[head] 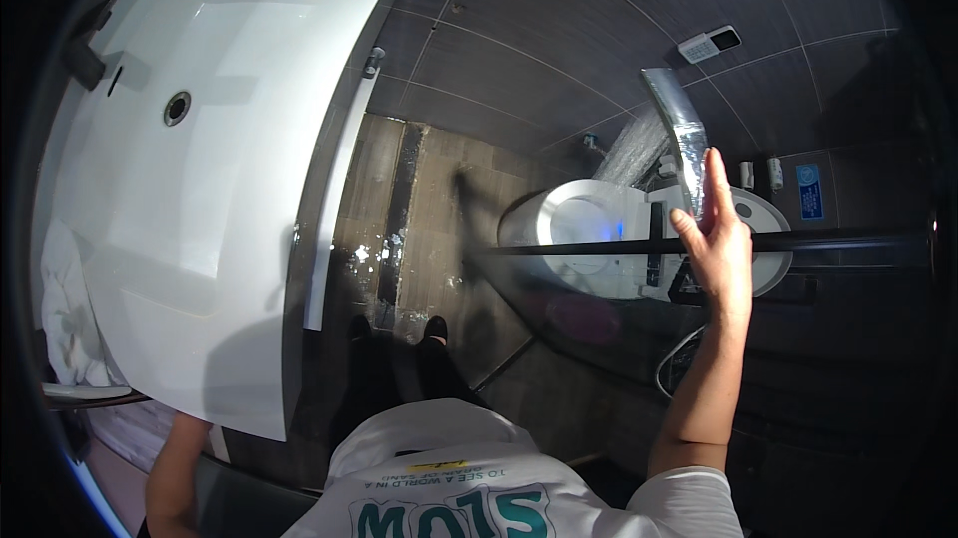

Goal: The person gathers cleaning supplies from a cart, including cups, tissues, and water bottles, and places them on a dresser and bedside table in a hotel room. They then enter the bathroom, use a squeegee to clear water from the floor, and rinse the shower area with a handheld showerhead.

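My right hand (720, 238) is raised over the toilet, fingers stretched out and thumb apart. A long, shiny silver strip (687, 137) with a bend along its length runs up from between the thumb and fingers; its material is unclear. Beneath the hand passes a dark horizontal bar (816, 241). The toilet (516, 227) has its seat ring (548, 220) down, and blue light glows in the bowl. My left forearm (176, 474) reaches to the lower edge of the white washbasin (247, 238), where the left hand is hidden.
A white towel (71, 313) hangs by the basin's left side. White control panel (709, 44) sits on the dark tiled wall (539, 36), and a blue sign (809, 191) is farther right. Wet patches shine on the wood-look floor (441, 238). A cable (666, 362) loops below the toilet.
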A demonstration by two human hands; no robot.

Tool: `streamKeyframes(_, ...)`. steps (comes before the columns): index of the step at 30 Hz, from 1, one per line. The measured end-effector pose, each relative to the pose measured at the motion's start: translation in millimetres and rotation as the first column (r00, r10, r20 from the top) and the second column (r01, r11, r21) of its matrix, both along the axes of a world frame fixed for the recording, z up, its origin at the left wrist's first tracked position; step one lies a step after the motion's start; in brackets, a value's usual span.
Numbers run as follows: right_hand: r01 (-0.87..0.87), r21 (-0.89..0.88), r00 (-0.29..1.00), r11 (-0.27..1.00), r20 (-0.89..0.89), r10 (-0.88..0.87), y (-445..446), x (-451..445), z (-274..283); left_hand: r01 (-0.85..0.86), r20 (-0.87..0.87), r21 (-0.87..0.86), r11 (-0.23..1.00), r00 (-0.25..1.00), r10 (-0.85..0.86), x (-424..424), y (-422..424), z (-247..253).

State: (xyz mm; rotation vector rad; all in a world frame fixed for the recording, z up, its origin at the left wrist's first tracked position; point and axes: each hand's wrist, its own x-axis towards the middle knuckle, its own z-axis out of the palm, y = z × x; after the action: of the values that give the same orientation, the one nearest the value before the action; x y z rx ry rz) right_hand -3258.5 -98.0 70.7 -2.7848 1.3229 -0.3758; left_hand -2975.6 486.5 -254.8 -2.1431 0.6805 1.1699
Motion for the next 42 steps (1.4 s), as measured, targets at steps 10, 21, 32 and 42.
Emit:
streamKeyframes(10, 0.006, -0.06, 0.998, 0.998, -0.067, -0.01, 10, 8, -1, -0.327, -0.305, -0.316, 0.891, 0.924, 0.231, -127, -15, 14)
streamKeyframes(21, 0.133, -0.291, 0.894, 0.947, -0.378, -0.242, -10, 29, 91, 0.084, -0.291, -0.615, 0.784, 0.9, -0.325, -143, 96, -132)
streamKeyframes(32, 0.167, -0.394, 0.826, 0.904, -0.444, -0.347, -19, 35, 126, -0.472, -0.553, -0.591, 0.655, 0.827, 0.097, -125, 74, -127)
streamKeyframes(42, 0.186, -0.237, 0.824, 0.954, -0.49, -0.283, -24, 34, 120, -0.182, -0.555, -0.483, 0.856, 0.82, -0.139, -119, 83, -129)
